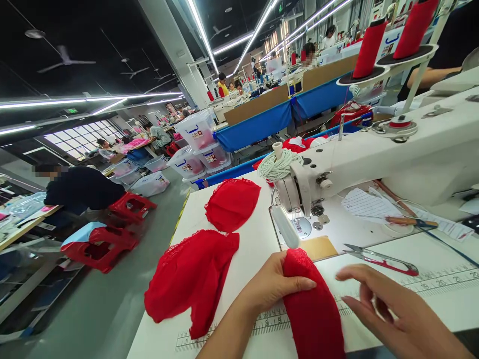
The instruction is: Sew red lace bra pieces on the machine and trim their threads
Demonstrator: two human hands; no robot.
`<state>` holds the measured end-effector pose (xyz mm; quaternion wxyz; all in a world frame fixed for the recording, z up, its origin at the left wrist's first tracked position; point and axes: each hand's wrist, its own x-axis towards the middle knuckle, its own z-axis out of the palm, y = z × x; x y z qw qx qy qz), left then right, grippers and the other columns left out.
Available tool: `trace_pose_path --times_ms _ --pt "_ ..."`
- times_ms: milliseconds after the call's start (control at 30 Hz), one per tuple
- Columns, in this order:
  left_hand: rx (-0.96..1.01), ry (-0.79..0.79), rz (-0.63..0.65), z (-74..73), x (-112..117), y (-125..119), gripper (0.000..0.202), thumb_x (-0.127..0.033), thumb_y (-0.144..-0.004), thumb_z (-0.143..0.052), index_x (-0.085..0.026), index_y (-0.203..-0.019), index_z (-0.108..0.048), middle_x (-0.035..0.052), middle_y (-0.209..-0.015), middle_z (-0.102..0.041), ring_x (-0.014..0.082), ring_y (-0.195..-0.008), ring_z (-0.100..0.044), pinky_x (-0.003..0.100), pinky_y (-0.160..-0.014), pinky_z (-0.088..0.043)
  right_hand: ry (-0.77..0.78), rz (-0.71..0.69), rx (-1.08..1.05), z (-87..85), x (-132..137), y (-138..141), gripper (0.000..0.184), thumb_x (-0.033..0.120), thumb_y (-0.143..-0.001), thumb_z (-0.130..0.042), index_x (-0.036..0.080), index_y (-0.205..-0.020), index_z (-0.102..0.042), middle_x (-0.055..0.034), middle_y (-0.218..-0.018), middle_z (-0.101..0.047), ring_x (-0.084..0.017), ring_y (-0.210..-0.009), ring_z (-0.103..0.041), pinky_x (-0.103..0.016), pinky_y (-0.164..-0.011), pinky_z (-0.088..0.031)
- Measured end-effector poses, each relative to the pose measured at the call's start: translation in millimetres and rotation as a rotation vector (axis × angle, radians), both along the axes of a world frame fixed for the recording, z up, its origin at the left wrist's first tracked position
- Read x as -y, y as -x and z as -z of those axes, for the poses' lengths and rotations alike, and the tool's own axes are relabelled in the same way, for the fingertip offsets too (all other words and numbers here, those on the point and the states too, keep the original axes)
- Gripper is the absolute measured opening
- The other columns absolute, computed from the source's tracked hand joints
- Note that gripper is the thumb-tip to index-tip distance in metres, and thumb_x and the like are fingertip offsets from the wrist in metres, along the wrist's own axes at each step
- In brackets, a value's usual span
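My left hand (275, 281) grips a strip of red lace-edged fabric (314, 311), thumb on top, close in front of the sewing machine (299, 189). The strip hangs down toward the bottom edge of the view. Just right of it, my right hand (385, 304) is held with thumb and forefinger apart and nothing between them. Beyond that hand lie thread snips (381, 259) with a red handle. On the white table to the left rest a larger red lace-trimmed piece (187, 279) and a smaller red cup-shaped piece (232, 204).
A ruler scale (267, 326) runs along the table's front. Pale cord (279, 164) is coiled by the machine head. A paper pattern (368, 205) lies under the arm; red thread cones (369, 50) stand above. Plastic bins (196, 128), red stools (99, 244) and seated people are farther off.
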<state>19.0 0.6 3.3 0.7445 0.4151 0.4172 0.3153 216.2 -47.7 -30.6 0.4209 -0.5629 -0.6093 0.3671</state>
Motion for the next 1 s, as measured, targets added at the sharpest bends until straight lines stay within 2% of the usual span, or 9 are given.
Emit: trace_pose_path --times_ms 33,133,233,333,600,700,833,933,1000 --pt "-0.015 -0.022 0.011 -0.1 -0.5 -0.7 0.028 -0.028 -0.061 -0.084 -0.014 -0.081 -0.07 0.0039 -0.078 -0.068 0.0146 -0.07 -0.06 0.024 -0.068 -0.044 0.008 -0.047 0.058 -4.3 -7.7 4.0 0.028 0.05 -0.076 -0.06 0.03 -0.094 -0.065 0.0045 -0.055 -0.054 -0.014 -0.043 -0.044 -0.028 -0.046 -0.035" --pt "-0.078 -0.079 -0.073 1.3 -3.3 0.8 0.027 -0.03 -0.062 -0.083 -0.014 -0.078 -0.068 0.0024 -0.073 -0.065 0.0127 -0.065 -0.056 0.022 -0.063 -0.041 0.004 -0.143 0.157 -6.4 -21.8 17.3 0.02 0.043 -0.084 -0.049 0.028 -0.075 -0.06 0.0031 -0.059 -0.056 -0.015 -0.046 -0.045 -0.028 -0.049 -0.034" --pt "-0.095 -0.102 -0.235 2.8 -6.8 5.4 0.026 -0.033 -0.063 -0.081 -0.015 -0.072 -0.065 -0.0004 -0.065 -0.061 0.0106 -0.059 -0.052 0.02 -0.058 -0.038 -0.057 -0.07 0.221 1.3 -24.1 24.5 0.018 0.037 -0.085 -0.044 0.028 -0.075 -0.056 0.0016 -0.064 -0.059 -0.016 -0.05 -0.049 -0.029 -0.051 -0.036" --pt "-0.083 -0.129 -0.326 2.0 -8.8 7.8 0.027 -0.034 -0.065 -0.08 -0.016 -0.068 -0.062 -0.0022 -0.06 -0.06 0.0097 -0.054 -0.05 0.02 -0.055 -0.037 -0.111 -0.027 0.287 7.9 -21.6 24.9 0.014 0.036 -0.085 -0.044 0.029 -0.08 -0.056 0.0014 -0.07 -0.063 -0.016 -0.05 -0.052 -0.028 -0.051 -0.038" --pt "-0.09 -0.15 -0.319 0.9 -6.4 5.5 0.027 -0.034 -0.065 -0.08 -0.015 -0.061 -0.061 -0.0045 -0.056 -0.054 0.0078 -0.054 -0.044 0.019 -0.055 -0.034 -0.174 -0.078 0.403 13.2 -14.9 21.8 0.016 0.036 -0.088 -0.044 0.03 -0.081 -0.057 0.003 -0.072 -0.064 -0.015 -0.05 -0.054 -0.028 -0.049 -0.036" --pt "-0.118 -0.14 -0.284 2.9 -5.2 3.2 0.023 -0.036 -0.066 -0.078 -0.015 -0.067 -0.068 -0.0005 -0.063 -0.06 0.0113 -0.06 -0.05 0.022 -0.059 -0.038 -0.192 -0.07 0.314 11.3 -20.7 20.0 0.019 0.043 -0.088 -0.047 0.03 -0.096 -0.059 -0.0012 -0.09 -0.066 -0.015 -0.053 -0.055 -0.029 -0.053 -0.042" --pt "-0.228 -0.235 -0.237 5.0 -4.8 -1.2 0.021 -0.036 -0.069 -0.076 -0.015 -0.075 -0.076 0.0059 -0.077 -0.067 0.0175 -0.073 -0.056 0.024 -0.064 -0.04 -0.184 -0.062 0.199 -1.0 -37.3 23.4 0.034 0.051 -0.085 -0.054 0.03 -0.112 -0.058 -0.0066 -0.116 -0.061 -0.018 -0.067 -0.059 -0.031 -0.059 -0.047" --pt "-0.244 -0.27 -0.206 6.3 -5.8 -2.5 0.02 -0.036 -0.071 -0.074 -0.016 -0.076 -0.077 0.0054 -0.078 -0.067 0.0171 -0.073 -0.056 0.023 -0.064 -0.04 -0.119 -0.128 0.134 -11.9 -47.5 29.6 0.021 0.045 -0.087 -0.051 0.029 -0.093 -0.064 -0.004 -0.101 -0.066 -0.021 -0.078 -0.06 -0.03 -0.063 -0.045" --pt "-0.226 -0.24 -0.18 6.9 -6.6 -2.2 0.022 -0.037 -0.07 -0.075 -0.015 -0.074 -0.076 0.0046 -0.074 -0.066 0.0156 -0.069 -0.054 0.023 -0.063 -0.039 -0.122 -0.158 0.071 -16.6 -50.6 33.3 0.023 0.039 -0.089 -0.048 0.028 -0.078 -0.064 -0.0027 -0.088 -0.067 -0.02 -0.076 -0.059 -0.029 -0.063 -0.044"
